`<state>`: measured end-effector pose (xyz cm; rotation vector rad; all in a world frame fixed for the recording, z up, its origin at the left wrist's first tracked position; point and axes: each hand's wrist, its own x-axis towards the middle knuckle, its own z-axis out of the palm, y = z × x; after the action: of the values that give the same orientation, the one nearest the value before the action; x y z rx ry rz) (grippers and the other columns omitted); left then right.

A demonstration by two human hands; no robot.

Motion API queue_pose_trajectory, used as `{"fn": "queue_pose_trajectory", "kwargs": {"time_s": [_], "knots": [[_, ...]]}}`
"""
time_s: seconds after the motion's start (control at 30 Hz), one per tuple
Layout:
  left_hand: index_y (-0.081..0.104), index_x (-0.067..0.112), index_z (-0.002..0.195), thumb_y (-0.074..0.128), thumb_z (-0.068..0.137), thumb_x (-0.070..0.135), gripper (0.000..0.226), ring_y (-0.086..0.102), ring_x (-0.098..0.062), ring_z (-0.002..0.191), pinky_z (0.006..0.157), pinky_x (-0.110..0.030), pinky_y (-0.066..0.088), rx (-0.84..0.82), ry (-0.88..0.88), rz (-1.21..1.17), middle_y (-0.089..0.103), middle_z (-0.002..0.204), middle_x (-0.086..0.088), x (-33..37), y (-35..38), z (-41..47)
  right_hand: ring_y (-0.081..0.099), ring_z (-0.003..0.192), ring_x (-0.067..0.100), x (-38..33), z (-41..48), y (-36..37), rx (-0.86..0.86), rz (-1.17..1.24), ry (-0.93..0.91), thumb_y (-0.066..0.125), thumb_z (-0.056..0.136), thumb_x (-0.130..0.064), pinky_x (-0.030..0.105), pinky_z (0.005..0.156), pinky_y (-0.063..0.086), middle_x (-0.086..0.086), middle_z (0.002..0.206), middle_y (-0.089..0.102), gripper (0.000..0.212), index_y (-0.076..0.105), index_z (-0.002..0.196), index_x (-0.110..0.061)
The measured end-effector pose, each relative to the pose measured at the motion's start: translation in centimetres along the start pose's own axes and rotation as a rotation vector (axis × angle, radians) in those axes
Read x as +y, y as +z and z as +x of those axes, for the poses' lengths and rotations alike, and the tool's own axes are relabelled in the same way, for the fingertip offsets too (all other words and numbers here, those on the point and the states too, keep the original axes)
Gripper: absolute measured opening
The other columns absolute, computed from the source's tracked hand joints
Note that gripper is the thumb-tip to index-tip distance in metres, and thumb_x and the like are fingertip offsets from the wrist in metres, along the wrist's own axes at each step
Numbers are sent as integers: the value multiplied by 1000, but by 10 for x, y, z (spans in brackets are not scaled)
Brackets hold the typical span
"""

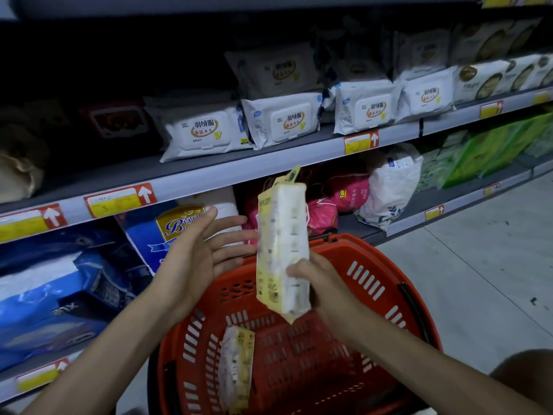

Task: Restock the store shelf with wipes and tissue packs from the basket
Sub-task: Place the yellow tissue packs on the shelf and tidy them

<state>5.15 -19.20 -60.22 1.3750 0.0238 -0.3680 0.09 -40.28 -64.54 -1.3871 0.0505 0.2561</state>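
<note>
1. Gripping a tall yellow-and-white plastic-wrapped tissue pack (281, 250) near its lower end, the right hand (311, 283) holds it upright above the red slotted plastic basket (374, 274).
2. The left hand (206, 250) is spread open beside it; contact is unclear.
3. A second similar pack (236, 369) lies in the basket, its print blurred.
4. White soft wipes packs (203, 130) line the grey metal shelf (269, 166), whose left end is lost in shadow.

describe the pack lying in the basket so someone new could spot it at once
Find the red basket in front of the shelves. Low against its left wall lies a tissue pack, yellow-edged with a white patterned face. Unlike the matching pack that the right hand holds up above the basket, this one lies inside, untouched.
</note>
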Motion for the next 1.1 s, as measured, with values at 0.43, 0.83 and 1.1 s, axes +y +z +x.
{"fn": "queue_pose_trajectory", "kwargs": {"time_s": [0.43,0.83,1.1], "knots": [[71,30,121,70,90,41,33,73,-19,100,89,-38,60,5,388,470,75,105,3,41,37,-38,55,132,44,-68,5,-8,-136,505,-171,72,65,-26,59,97,52,20,148,54,94,42,152,-13],[73,12,121,76,92,23,31,74,-23,111,105,-50,54,-35,254,240,78,117,-3,125,76,-45,46,89,49,-163,-4,11,-143,325,-217,71,64,-45,50,63,36,28,107,54,65,63,110,0],[79,15,112,81,88,20,25,77,-14,98,77,-24,59,132,478,222,81,104,2,192,82,-34,74,91,23,-247,11,24,166,-222,-507,56,101,-47,46,81,58,6,105,76,33,71,111,-20]]}}
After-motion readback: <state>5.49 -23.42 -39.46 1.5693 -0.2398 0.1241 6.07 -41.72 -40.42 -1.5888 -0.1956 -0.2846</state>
